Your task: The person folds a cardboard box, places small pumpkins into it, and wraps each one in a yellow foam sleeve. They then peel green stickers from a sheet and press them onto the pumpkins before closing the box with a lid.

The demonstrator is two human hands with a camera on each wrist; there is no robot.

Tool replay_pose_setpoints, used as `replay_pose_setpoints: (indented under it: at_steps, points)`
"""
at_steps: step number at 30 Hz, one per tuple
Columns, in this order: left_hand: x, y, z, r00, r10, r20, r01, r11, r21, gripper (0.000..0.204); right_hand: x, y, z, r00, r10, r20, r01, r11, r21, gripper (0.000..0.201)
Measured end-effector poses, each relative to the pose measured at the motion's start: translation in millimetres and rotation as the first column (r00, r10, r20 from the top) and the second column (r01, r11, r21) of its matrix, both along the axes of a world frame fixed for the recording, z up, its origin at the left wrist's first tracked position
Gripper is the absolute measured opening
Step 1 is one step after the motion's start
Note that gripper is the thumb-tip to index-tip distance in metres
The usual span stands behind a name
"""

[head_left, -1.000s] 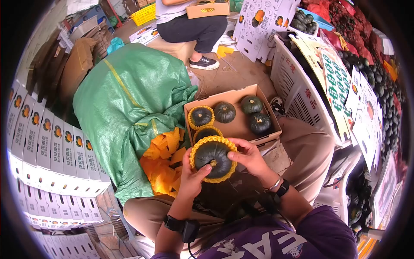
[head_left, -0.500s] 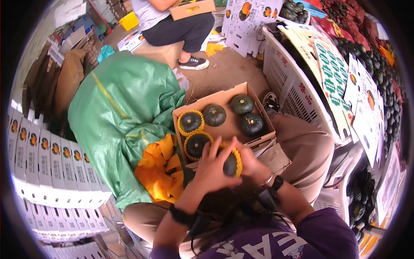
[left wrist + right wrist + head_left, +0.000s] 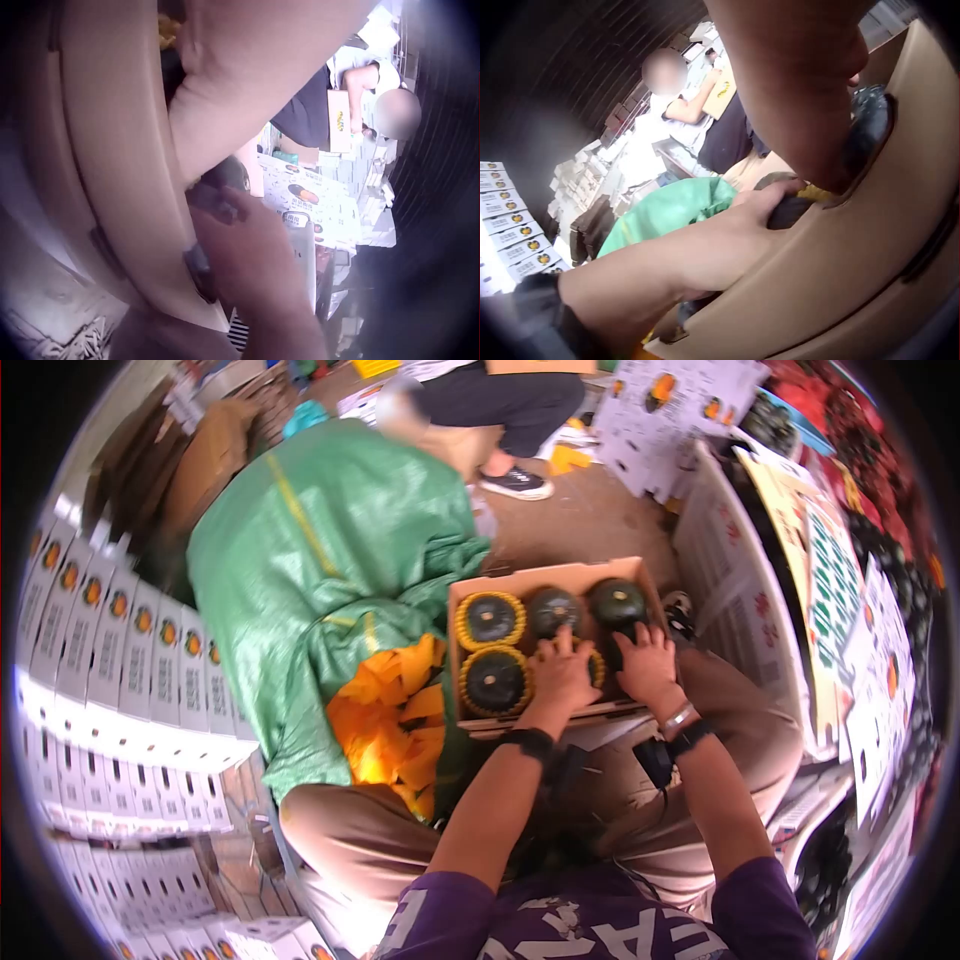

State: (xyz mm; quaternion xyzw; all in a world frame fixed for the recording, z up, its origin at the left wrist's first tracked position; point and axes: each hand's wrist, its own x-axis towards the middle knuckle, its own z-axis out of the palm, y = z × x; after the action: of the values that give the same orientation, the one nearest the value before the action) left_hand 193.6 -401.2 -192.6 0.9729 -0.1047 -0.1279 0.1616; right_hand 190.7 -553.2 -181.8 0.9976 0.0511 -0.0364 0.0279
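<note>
An open cardboard box [image 3: 484, 727] holds several dark green pumpkins. Two on its left side, a back one [image 3: 491, 619] and a front one [image 3: 494, 682], wear yellow foam nets. Behind my hands sit two bare ones, a middle pumpkin [image 3: 553, 609] and a right pumpkin [image 3: 618, 603]. At the front middle my left hand [image 3: 566, 678] grips a netted pumpkin from above, its yellow foam net [image 3: 598, 668] showing beside the fingers. My right hand [image 3: 650, 670] curls over the front right pumpkin [image 3: 613, 652], mostly hidden under it; in the left wrist view its fingers [image 3: 225, 210] bend over it.
Left of the box bulges a green woven sack [image 3: 330, 520], with orange foam nets [image 3: 390, 710] spilling from its mouth. Stacked printed cartons [image 3: 120, 630] line the far left. A white crate [image 3: 740, 580] stands at the right. Another person [image 3: 490, 410] sits ahead.
Both hands have moved forward from over the lap to the box. The netted pumpkin they held is now in the front middle of the box, and the right hand has shifted to the front right pumpkin.
</note>
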Motion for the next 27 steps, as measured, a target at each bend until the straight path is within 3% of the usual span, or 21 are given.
replay_pose_setpoints:
  at_steps: [3,5,6,7,8,9,10,11,12,13,14,15,16,17,19,21,22,23,25,26,27]
  points:
    - [-1,27,-12,0.993,-0.02,0.113,0.02,1.0,0.001,0.074,-1,23,-15,0.977,0.138,0.16,-0.147,0.988,0.048,0.062]
    - [0,57,-27,0.921,-0.076,0.382,0.226,0.902,-0.367,0.07,2,36,-26,0.977,0.194,0.091,-0.213,0.833,0.511,0.068]
    - [-3,88,11,0.894,-0.003,0.447,0.194,0.905,-0.38,0.061,2,42,-33,0.972,0.231,0.035,-0.217,0.838,0.501,0.077]
    - [8,129,-10,0.835,0.228,0.501,0.06,0.867,-0.494,0.047,3,49,-26,0.972,0.232,0.035,-0.218,0.837,0.503,0.077]
    - [5,173,-28,0.782,0.472,0.406,-0.206,0.811,-0.547,0.037,1,56,-12,0.974,0.223,-0.039,-0.181,0.87,0.459,0.081]
    - [3,217,-46,0.669,0.687,0.283,-0.441,0.674,-0.593,0.028,0,59,-3,0.972,0.205,-0.111,-0.144,0.902,0.406,0.086]
    - [3,250,-83,0.732,0.586,0.347,-0.559,0.808,-0.184,0.023,0,59,-11,0.971,0.23,-0.067,-0.189,0.906,0.378,0.089]
    - [-2,270,-118,0.892,0.396,0.22,-0.413,0.91,0.037,0.019,-1,62,-9,0.97,0.217,-0.114,-0.167,0.926,0.338,0.091]
    - [-1,311,-257,0.97,0.241,0.023,-0.239,0.941,0.237,0.031,-5,64,-11,0.97,0.217,-0.106,-0.178,0.94,0.291,0.092]
    - [-38,268,-155,0.915,0.266,0.304,-0.249,0.964,-0.093,0.051,-5,62,-23,0.974,0.217,-0.07,-0.189,0.94,0.285,0.094]
    - [-51,246,-113,0.935,0.245,0.255,-0.256,0.967,0.01,0.068,-4,62,-17,0.972,0.187,-0.141,-0.14,0.947,0.291,0.094]
    - [-53,267,-194,0.906,0.034,0.422,-0.176,0.937,0.302,0.067,-6,61,-11,0.973,0.175,-0.149,-0.119,0.938,0.326,0.093]
    - [-46,258,-162,0.958,0.269,0.098,-0.273,0.961,0.033,0.063,-5,59,-11,0.972,0.165,-0.167,-0.098,0.932,0.349,0.093]
    - [-38,248,-126,0.856,0.465,-0.225,-0.5,0.855,-0.135,0.058,-7,59,-9,0.976,0.145,-0.165,-0.078,0.931,0.357,0.092]
    - [-15,232,-91,0.917,0.39,-0.086,-0.378,0.917,0.129,0.062,-8,62,5,0.982,0.117,-0.15,-0.064,0.945,0.321,0.091]
    - [10,250,-65,0.931,0.333,-0.147,-0.287,0.92,0.266,0.056,-21,75,28,0.977,0.089,-0.192,-0.042,0.971,0.236,0.088]
    - [9,254,-48,0.936,0.348,0.041,-0.345,0.936,-0.065,0.05,-29,82,36,0.991,0.11,-0.074,-0.086,0.96,0.267,0.083]
    - [2,250,-35,0.935,0.351,0.04,-0.348,0.935,-0.065,0.05,-36,88,41,0.991,0.113,-0.075,-0.089,0.96,0.267,0.083]
    - [-25,208,79,0.955,0.287,0.073,-0.22,0.854,-0.471,0.045,-47,100,47,0.964,0.218,0.15,-0.257,0.635,0.728,0.069]
    - [-42,187,115,0.981,0.173,0.082,-0.127,0.907,-0.402,0.041,-54,107,51,0.964,0.219,0.15,-0.257,0.632,0.731,0.069]
    - [-61,169,135,0.983,-0.007,0.184,0.066,0.946,-0.317,0.037,-63,113,55,0.97,0.24,0.038,-0.106,0.277,0.955,0.063]
